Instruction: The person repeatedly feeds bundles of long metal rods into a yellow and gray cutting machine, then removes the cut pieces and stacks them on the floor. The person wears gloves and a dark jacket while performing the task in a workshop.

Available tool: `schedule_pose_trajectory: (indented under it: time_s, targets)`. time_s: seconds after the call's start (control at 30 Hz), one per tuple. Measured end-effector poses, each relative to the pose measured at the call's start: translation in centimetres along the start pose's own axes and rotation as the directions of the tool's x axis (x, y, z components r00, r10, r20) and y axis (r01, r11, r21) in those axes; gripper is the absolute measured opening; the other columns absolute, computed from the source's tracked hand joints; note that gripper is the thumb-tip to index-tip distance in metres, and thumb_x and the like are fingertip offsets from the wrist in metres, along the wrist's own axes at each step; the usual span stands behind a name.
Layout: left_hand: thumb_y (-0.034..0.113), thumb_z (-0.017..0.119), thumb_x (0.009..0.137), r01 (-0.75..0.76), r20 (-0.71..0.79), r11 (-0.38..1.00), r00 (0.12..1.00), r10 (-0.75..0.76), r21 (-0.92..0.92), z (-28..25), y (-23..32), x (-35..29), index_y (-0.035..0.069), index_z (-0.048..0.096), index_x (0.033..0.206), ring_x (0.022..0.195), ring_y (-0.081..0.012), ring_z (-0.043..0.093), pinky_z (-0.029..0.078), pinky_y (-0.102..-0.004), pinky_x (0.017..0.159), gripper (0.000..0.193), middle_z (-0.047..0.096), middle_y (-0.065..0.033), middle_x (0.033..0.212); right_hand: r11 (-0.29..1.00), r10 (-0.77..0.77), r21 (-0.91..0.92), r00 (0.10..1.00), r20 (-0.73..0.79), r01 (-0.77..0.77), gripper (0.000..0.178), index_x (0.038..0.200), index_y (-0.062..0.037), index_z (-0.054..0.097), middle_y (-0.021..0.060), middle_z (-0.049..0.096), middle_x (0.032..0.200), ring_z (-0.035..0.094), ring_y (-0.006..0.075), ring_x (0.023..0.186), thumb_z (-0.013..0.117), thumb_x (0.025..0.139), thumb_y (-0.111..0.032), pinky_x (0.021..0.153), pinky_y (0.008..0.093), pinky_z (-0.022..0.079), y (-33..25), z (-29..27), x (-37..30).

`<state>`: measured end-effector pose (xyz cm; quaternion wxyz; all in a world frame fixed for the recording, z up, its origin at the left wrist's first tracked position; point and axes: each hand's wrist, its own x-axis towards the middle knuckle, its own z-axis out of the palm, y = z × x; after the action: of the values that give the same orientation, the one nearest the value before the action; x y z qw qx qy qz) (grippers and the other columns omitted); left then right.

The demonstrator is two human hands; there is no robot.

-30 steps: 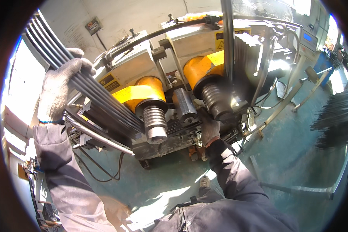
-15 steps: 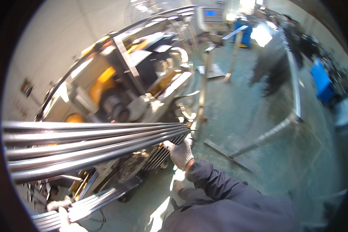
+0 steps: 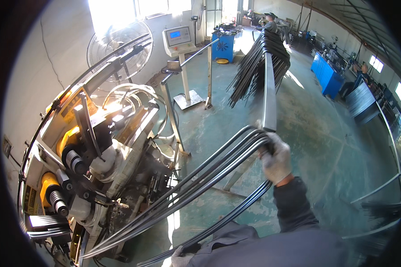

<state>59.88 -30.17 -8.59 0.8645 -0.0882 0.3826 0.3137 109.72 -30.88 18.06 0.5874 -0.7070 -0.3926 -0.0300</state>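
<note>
A bundle of several dark, shiny bent metal rods [image 3: 189,190] stretches across the lower middle, its bend at the upper right. Whether they are hollow I cannot tell. My right hand [image 3: 276,160], in a pale work glove, is closed around the bundle just at the bend. That bend is right at the near end of a grey metal rail [image 3: 269,95]. Farther along this rail hangs a thick row of similar dark bent rods [image 3: 254,62]. At the bottom edge my left hand [image 3: 181,257], also gloved and partly cut off, is closed on the lower legs of the bundle.
To the left stands a bending machine [image 3: 116,167] with yellow parts and black rollers. Beyond it are a large fan [image 3: 120,49] and a control panel [image 3: 179,38] on a post. Blue machines [image 3: 327,73] stand at the far right. Another person [image 3: 270,23] is at the back.
My right hand has carried the rods' bent end away from the machine, rightward to the rail's end. My left hand has come right along the bottom. The view has swung toward the rail.
</note>
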Motion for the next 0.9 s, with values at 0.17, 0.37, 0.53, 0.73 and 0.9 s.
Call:
schedule_pose_trajectory:
  time_s: [0.17,0.37,0.53,0.73,0.9]
  targets:
    - [0.015,0.065,0.110,-0.041,-0.008,0.982,0.999,0.043,0.186,4.3,-4.4,4.1,0.003,0.073,0.137,0.122,-0.0375,0.073,0.054,-0.0572,0.117,0.031,0.078,-0.0179,0.129,0.944,-0.173,-0.283,0.985,0.020,0.171,0.018,0.117,-0.0041,0.073,0.0223,0.077,0.102,0.077,0.0428,0.094,0.077,0.099,-0.004,0.085,0.0427,0.061,6.0,-8.1,11.3]
    - [0.012,0.066,0.108,-0.286,-0.075,0.865,0.935,0.345,0.413,11.4,-8.5,8.0,0.003,0.065,0.145,0.121,-0.0379,0.073,0.059,-0.0535,0.110,0.037,0.074,-0.0172,0.132,0.725,-0.276,-0.612,0.948,0.160,0.315,0.018,0.115,-0.0114,0.074,0.0209,0.078,0.111,0.075,0.0462,0.107,0.069,0.097,-0.012,0.090,0.0542,0.061,19.4,-8.9,21.6]
    - [0.010,0.065,0.108,-0.252,-0.196,0.871,0.913,0.358,0.421,13.9,-13.2,6.4,-0.003,0.064,0.140,0.113,-0.0377,0.075,0.062,-0.0535,0.104,0.035,0.074,-0.0198,0.128,0.356,-0.087,-0.920,0.986,0.141,0.163,0.027,0.117,-0.0126,0.077,0.0167,0.081,0.112,0.080,0.0404,0.105,0.053,0.109,-0.021,0.088,0.0578,0.064,29.2,-6.7,32.9]
    - [0.008,0.070,0.106,-0.351,-0.415,0.872,0.776,0.475,0.341,8.6,-15.3,3.0,-0.011,0.064,0.134,0.094,-0.0360,0.080,0.069,-0.0503,0.084,0.034,0.076,-0.0244,0.112,0.510,-0.211,-0.824,0.964,0.158,0.247,0.034,0.130,-0.0133,0.078,0.0200,0.079,0.127,0.078,0.0416,0.117,0.061,0.103,-0.025,0.095,0.0534,0.064,32.6,-4.7,36.6]
    - [0.011,0.076,0.099,-0.510,-0.535,0.783,0.575,0.619,0.357,2.6,-16.8,-1.9,-0.008,0.065,0.137,0.091,-0.0287,0.080,0.064,-0.0394,0.078,0.044,0.079,-0.0178,0.109,0.766,-0.135,-0.549,0.918,0.372,0.335,0.035,0.127,-0.0074,0.079,0.0205,0.081,0.124,0.078,0.0393,0.116,0.069,0.099,-0.025,0.097,0.0499,0.063,36.1,5.1,7.6]
